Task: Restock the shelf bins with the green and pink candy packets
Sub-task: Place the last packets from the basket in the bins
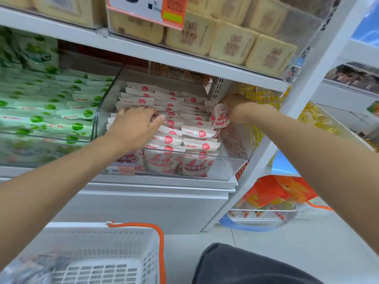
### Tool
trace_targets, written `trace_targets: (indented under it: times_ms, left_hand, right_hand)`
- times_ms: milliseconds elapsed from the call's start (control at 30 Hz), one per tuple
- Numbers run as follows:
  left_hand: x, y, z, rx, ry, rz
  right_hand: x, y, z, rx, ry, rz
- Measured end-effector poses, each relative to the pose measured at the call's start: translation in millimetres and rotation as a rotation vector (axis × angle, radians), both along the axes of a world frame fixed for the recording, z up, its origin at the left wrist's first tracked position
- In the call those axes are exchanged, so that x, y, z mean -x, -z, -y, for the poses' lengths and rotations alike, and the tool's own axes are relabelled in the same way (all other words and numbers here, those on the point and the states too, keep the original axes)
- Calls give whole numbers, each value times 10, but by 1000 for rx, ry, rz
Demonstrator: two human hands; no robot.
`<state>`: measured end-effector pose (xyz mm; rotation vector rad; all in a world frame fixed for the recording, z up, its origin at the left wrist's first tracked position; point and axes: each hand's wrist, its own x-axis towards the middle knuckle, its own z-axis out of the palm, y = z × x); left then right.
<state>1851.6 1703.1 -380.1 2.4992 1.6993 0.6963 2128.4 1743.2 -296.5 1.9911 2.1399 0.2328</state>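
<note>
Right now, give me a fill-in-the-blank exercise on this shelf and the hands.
1. The right hand grips a ____ candy packet.
2. The green packets sit in the bin to the ____ of the pink packets.
3. The white basket has an ____ handle.
Missing words: pink, left, orange.

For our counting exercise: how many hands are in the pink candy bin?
2. The left hand rests on the stacked packets; the right hand grips a pink packet by the right wall of the bin.
</note>
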Motion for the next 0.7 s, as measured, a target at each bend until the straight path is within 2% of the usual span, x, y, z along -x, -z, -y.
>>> trace_targets:
  times_ms: [300,467,700]
  left_hand:
    - [-12,-19,29,7,1,5]
    - [-5,-5,9,-7,3,10]
    - [-27,-62,70,10,-20,21]
  right_hand:
    - [37,223,-19,98,-6,57]
    - [7,-7,-62,30,-65,42]
    - [45,214,-70,68,-54,65]
